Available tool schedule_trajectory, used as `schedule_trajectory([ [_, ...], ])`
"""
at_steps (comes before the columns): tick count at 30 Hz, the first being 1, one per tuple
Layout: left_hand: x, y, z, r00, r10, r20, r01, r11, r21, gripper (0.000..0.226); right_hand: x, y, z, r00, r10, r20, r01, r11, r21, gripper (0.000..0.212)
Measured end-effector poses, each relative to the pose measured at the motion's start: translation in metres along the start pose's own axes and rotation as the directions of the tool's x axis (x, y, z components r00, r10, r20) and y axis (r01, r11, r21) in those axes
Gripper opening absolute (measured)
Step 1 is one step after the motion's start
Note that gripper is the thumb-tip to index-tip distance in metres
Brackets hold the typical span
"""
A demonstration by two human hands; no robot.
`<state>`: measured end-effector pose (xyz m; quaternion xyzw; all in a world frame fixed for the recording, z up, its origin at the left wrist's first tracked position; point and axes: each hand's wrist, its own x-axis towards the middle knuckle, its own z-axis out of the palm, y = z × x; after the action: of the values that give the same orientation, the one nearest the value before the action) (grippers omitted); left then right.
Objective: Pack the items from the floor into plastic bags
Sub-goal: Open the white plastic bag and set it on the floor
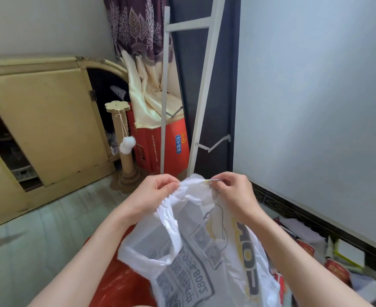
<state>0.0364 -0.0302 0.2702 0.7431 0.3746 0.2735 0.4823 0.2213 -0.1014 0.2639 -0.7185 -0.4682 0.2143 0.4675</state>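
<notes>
The person holds a printed white plastic bag (196, 247) up before the chest, the left hand (154, 191) and right hand (233, 191) each with a pinching grip on its top edge, apparently working the mouth apart. Next it needs spreading wide. Red packets (335, 270) lie on the floor by the wall at right; a red bag (118, 284) sits beneath.

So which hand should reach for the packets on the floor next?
Right, probably. Both hands pinch the white plastic bag at its top edge, but the packets lie along the wall beside the right hand; the left hand can hold the bag.
</notes>
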Motion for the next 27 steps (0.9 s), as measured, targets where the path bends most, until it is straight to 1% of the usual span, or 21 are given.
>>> schedule_trajectory([
  [2, 0.000, -0.003, -0.008, 0.971, -0.128, 0.204, 0.149, 0.984, -0.096, 0.018, 0.001, -0.002, -0.008, 0.980, 0.152, 0.128, -0.178, 0.960, 0.215, 0.017],
  [3, 0.001, -0.004, -0.013, 0.945, -0.171, 0.278, 0.209, 0.971, -0.114, 0.021, 0.001, -0.003, -0.010, 0.966, 0.185, 0.183, -0.226, 0.944, 0.240, 0.017],
  [4, 0.003, -0.005, -0.018, 0.929, -0.197, 0.312, 0.241, 0.964, -0.109, 0.022, 0.001, -0.002, -0.010, 0.959, 0.184, 0.217, -0.228, 0.953, 0.202, 0.019],
  [6, 0.005, -0.005, -0.029, 0.933, -0.220, 0.284, 0.244, 0.968, -0.051, 0.020, 0.000, -0.002, -0.009, 0.966, 0.115, 0.231, -0.129, 0.991, 0.044, 0.027],
  [7, 0.007, -0.005, -0.034, 0.951, -0.210, 0.225, 0.210, 0.977, 0.025, 0.018, 0.000, -0.002, -0.008, 0.973, 0.067, 0.221, -0.063, 0.998, -0.024, 0.032],
  [9, 0.009, -0.005, -0.043, 0.989, -0.142, 0.041, 0.126, 0.955, 0.267, 0.017, 0.001, -0.002, -0.005, 0.981, 0.017, 0.195, 0.001, 0.996, -0.090, 0.037],
  [11, 0.007, -0.003, -0.042, 0.984, -0.012, -0.176, 0.091, 0.890, 0.447, 0.025, 0.002, -0.002, -0.002, 0.987, 0.005, 0.161, 0.012, 0.994, -0.104, 0.038],
  [12, 0.002, 0.002, -0.036, 0.957, 0.087, -0.276, 0.065, 0.865, 0.498, 0.027, 0.003, -0.003, 0.000, 0.990, 0.008, 0.138, 0.007, 0.994, -0.108, 0.038],
  [13, -0.004, 0.007, -0.029, 0.903, 0.224, -0.367, 0.012, 0.840, 0.543, 0.027, 0.005, -0.004, 0.002, 0.994, 0.014, 0.110, -0.001, 0.994, -0.113, 0.036],
  [14, -0.012, 0.012, -0.018, 0.816, 0.386, -0.430, -0.066, 0.802, 0.594, 0.026, 0.007, -0.004, 0.005, 0.996, 0.025, 0.082, -0.015, 0.993, -0.115, 0.033],
  [15, -0.020, 0.015, -0.007, 0.711, 0.541, -0.449, -0.151, 0.741, 0.655, 0.023, 0.008, -0.004, 0.008, 0.998, 0.036, 0.052, -0.030, 0.994, -0.109, 0.032],
  [16, -0.028, 0.015, 0.007, 0.621, 0.661, -0.421, -0.218, 0.661, 0.718, 0.019, 0.010, -0.004, 0.010, 0.999, 0.046, 0.028, -0.043, 0.995, -0.093, 0.032],
  [17, -0.034, 0.012, 0.020, 0.562, 0.747, -0.356, -0.265, 0.570, 0.778, 0.017, 0.011, -0.003, 0.011, 0.999, 0.052, 0.012, -0.051, 0.996, -0.075, 0.033],
  [18, -0.037, 0.003, 0.031, 0.544, 0.794, -0.273, -0.293, 0.484, 0.825, 0.018, 0.012, -0.003, 0.011, 0.998, 0.058, 0.001, -0.058, 0.997, -0.058, 0.035],
  [19, -0.037, -0.009, 0.039, 0.563, 0.802, -0.199, -0.292, 0.419, 0.860, 0.022, 0.012, -0.003, 0.011, 0.998, 0.059, -0.006, -0.059, 0.998, -0.030, 0.035],
  [20, -0.035, -0.022, 0.044, 0.609, 0.779, -0.151, -0.261, 0.376, 0.889, 0.030, 0.011, -0.004, 0.010, 0.998, 0.061, -0.007, -0.061, 0.998, 0.009, 0.035],
  [22, -0.029, -0.047, 0.041, 0.720, 0.680, -0.140, -0.134, 0.334, 0.933, 0.049, 0.010, -0.005, 0.005, 0.997, 0.075, 0.017, -0.076, 0.990, 0.118, 0.035],
  [23, -0.026, -0.054, 0.036, 0.752, 0.637, -0.168, -0.075, 0.336, 0.939, 0.055, 0.009, -0.005, 0.003, 0.996, 0.077, 0.045, -0.084, 0.983, 0.162, 0.035],
  [25, -0.019, -0.062, 0.024, 0.755, 0.616, -0.226, -0.008, 0.353, 0.936, 0.055, 0.008, -0.002, -0.003, 0.988, 0.068, 0.140, -0.099, 0.969, 0.225, 0.038],
  [26, -0.017, -0.062, 0.019, 0.743, 0.627, -0.235, -0.015, 0.367, 0.930, 0.051, 0.008, 0.001, -0.005, 0.979, 0.063, 0.192, -0.112, 0.961, 0.254, 0.044],
  [27, -0.014, -0.061, 0.014, 0.730, 0.643, -0.232, -0.060, 0.398, 0.915, 0.041, 0.009, 0.004, -0.008, 0.972, 0.067, 0.224, -0.126, 0.957, 0.261, 0.047],
])
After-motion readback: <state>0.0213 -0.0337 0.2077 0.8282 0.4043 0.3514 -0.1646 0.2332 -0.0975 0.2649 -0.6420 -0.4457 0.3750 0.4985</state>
